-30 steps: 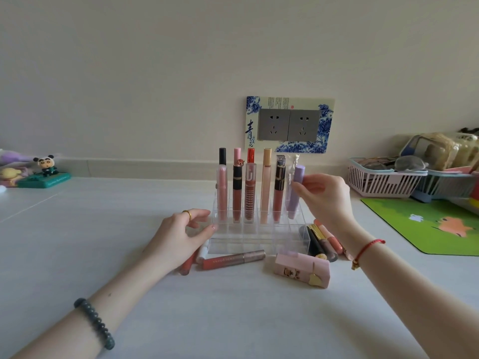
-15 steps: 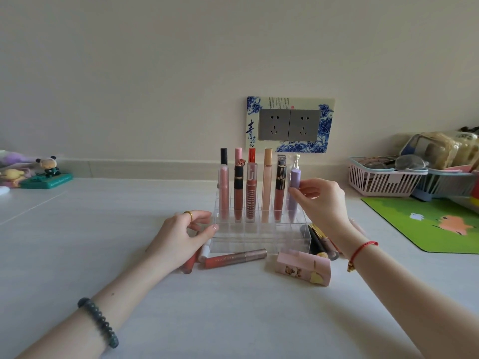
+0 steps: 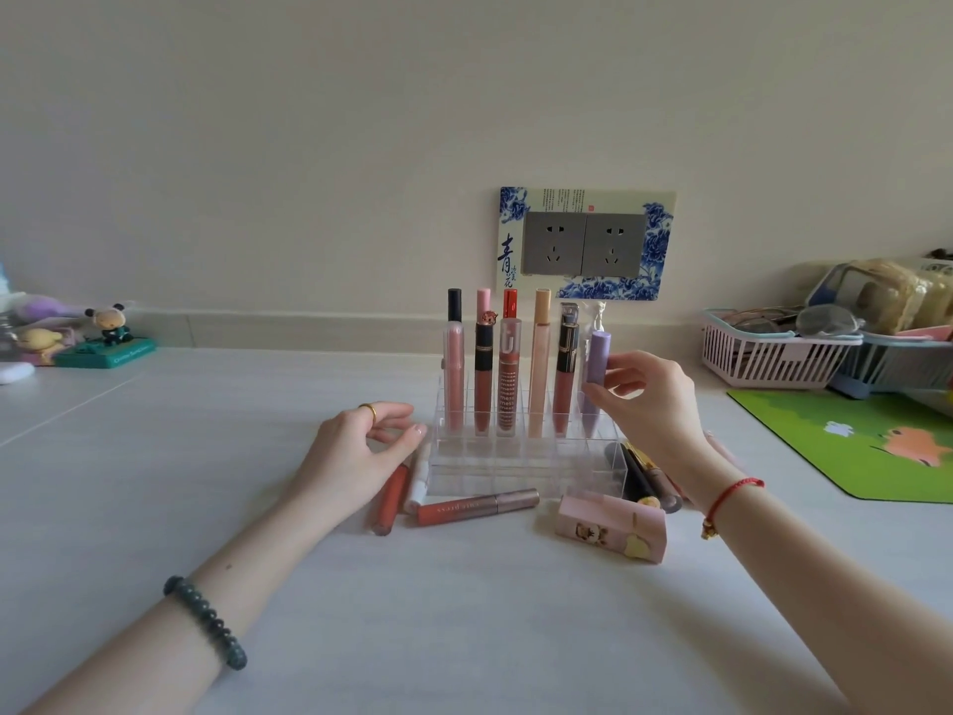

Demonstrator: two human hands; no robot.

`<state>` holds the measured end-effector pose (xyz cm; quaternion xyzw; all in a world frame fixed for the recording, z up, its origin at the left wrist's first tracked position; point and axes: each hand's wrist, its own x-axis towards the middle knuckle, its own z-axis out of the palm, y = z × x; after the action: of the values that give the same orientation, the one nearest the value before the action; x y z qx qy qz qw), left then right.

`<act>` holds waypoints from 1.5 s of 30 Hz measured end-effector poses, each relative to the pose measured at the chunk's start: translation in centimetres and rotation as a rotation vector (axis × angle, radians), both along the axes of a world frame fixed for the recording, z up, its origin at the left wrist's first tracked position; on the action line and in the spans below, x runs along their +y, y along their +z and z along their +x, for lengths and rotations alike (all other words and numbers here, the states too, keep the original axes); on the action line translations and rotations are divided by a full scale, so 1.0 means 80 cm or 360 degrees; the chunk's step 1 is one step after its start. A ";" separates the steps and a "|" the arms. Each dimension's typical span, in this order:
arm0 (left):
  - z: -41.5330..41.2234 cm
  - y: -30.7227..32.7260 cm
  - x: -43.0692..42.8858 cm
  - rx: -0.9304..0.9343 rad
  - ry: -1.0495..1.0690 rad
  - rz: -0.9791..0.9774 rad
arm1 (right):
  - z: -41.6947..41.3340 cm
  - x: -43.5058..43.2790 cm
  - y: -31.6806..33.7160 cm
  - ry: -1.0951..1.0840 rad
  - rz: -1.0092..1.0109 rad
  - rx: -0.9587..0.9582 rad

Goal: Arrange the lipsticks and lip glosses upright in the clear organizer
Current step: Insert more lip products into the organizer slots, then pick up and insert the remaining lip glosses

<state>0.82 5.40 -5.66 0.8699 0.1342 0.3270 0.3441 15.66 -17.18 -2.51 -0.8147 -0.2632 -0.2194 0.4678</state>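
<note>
The right grip [image 3: 650, 399] pinches a lilac tube [image 3: 598, 356] between thumb and fingertips. The tube stands upright at the right end of the clear organizer [image 3: 515, 469], which sits toward the far edge of the worktop [image 3: 464, 611]. The left grip [image 3: 361, 446], loosely curled and holding nothing, touches the organizer's left end. Upright tubes [image 3: 508, 374] line its back row; loose tubes [image 3: 477, 505] lie along its front and sides.

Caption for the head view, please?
Right hand holds a purple tube upright in the clear organizer beside a row of standing lip glosses; left hand rests beside the organizer.
</note>
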 end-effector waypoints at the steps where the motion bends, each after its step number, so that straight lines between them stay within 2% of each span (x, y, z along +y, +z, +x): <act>1: -0.001 0.001 0.002 -0.0016 0.0016 -0.0011 | 0.000 0.000 0.000 0.0002 0.0000 0.0003; 9: -0.009 0.010 0.022 -0.0059 0.0171 0.0024 | -0.003 -0.007 0.005 0.0014 0.0071 0.0042; 14: -0.017 0.011 0.022 0.0234 0.0151 0.0201 | -0.018 -0.018 0.029 0.0063 0.0059 -0.0123; 18: -0.015 0.004 0.015 0.0391 0.0092 0.0215 | -0.036 -0.036 0.052 0.0404 0.0041 -0.0046; 21: -0.013 0.004 0.010 0.0433 0.0055 0.0159 | -0.046 -0.047 0.055 0.0599 -0.0051 0.0040; 26: -0.012 0.006 0.005 0.0562 0.0041 0.0179 | -0.055 -0.035 0.040 0.0694 -0.0213 0.0105; 32: -0.017 0.012 0.007 0.0632 0.0067 0.0211 | -0.075 -0.004 0.014 0.0820 -0.0459 0.0035; 36: -0.026 0.033 0.006 0.0263 0.0041 0.0042 | -0.096 0.013 0.009 0.0918 -0.0448 -0.0076; 41: -0.025 0.052 -0.012 -0.0268 -0.0268 -0.0366 | -0.102 0.038 0.019 0.0887 -0.0302 -0.0125; 45: -0.007 0.056 -0.023 -0.0500 -0.0452 -0.0521 | -0.094 0.062 0.026 0.0789 -0.0207 -0.0132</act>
<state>0.25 3.52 -1.21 0.7513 0.0069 0.3805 0.5391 8.13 -12.19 -0.43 -0.7439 -0.4874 -0.1139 0.4428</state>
